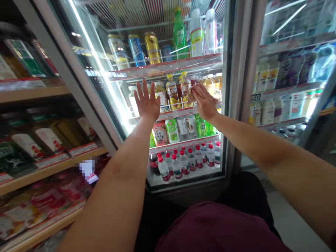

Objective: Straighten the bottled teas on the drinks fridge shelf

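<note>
Brightly lit behind, an upright, glass-fronted drinks cooler with a grey metal frame holds shelves of bottles and cans. Before its middle shelf, the bare left hand is raised with fingers spread wide. To its right, the bare right hand holds a crumpled brownish cloth beneath its fingers, in front of yellow-capped brown drink bottles.

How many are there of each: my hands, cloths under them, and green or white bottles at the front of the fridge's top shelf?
Left hand and right hand: 2
Cloth: 1
Green bottle: 1
White bottles: 2
Total: 6
</note>
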`<state>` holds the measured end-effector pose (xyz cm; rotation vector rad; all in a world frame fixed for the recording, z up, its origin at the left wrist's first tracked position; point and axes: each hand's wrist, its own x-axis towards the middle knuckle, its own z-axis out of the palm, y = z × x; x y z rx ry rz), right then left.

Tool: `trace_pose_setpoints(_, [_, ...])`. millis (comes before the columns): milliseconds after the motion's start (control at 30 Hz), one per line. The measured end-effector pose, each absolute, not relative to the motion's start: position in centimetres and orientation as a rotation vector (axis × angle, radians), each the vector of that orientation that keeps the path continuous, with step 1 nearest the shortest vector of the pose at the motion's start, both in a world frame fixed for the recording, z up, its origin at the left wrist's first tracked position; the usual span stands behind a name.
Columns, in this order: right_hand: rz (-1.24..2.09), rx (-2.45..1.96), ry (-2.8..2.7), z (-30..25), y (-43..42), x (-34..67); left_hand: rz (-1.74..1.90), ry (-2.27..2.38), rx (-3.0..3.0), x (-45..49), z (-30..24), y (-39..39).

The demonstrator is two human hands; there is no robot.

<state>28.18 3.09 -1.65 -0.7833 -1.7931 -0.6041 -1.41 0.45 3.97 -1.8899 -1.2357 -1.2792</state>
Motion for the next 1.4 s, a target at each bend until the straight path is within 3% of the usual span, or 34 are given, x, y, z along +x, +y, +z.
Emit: trace_pose_setpoints(1400, [-0.597,-0.844,-2.085,-0.1,-0.6,19.4,-1.284,-1.286,-1.950,-1.3,4.4,-0.9])
